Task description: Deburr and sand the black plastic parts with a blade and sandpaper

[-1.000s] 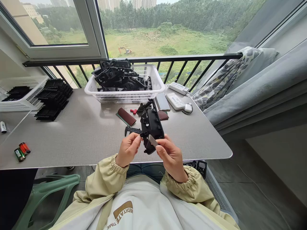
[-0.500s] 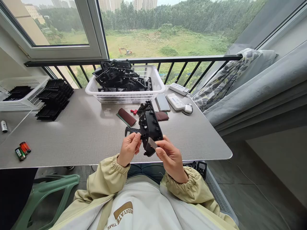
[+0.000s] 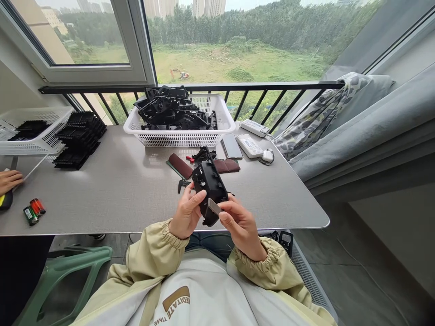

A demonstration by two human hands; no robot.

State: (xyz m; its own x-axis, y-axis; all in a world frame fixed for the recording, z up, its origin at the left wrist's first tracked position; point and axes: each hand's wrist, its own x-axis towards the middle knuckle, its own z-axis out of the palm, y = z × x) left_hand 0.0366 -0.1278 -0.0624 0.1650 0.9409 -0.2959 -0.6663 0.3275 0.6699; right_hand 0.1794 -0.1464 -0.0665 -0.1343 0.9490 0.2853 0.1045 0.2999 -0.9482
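Observation:
A black plastic part point(image 3: 213, 181) is held tilted over the table's front edge. My left hand point(image 3: 188, 212) grips its left side, thumb on top. My right hand point(image 3: 242, 226) pinches a small flat grey-brown block point(image 3: 214, 207) between thumb and fingers, and the block lies against the part's lower face. Some of my right fingers are hidden behind the part. Just beyond it are a dark red folded pad point(image 3: 180, 165), another dark red pad point(image 3: 228, 165), a small red piece point(image 3: 190, 159) and a black caliper point(image 3: 182, 184), partly covered by the part and my left hand.
A white basket point(image 3: 180, 139) heaped with black parts stands at the back. To its right lie a phone point(image 3: 232, 146) and white devices point(image 3: 249, 146). Stacked black parts point(image 3: 79, 140), another white basket point(image 3: 41, 145), batteries point(image 3: 34, 211) and another person's hand point(image 3: 10, 180) are at left.
My left hand has shifted its hold further onto the black part, which has tilted and moved slightly left. Another person's hand with a yellow-and-black object has appeared at the left edge.

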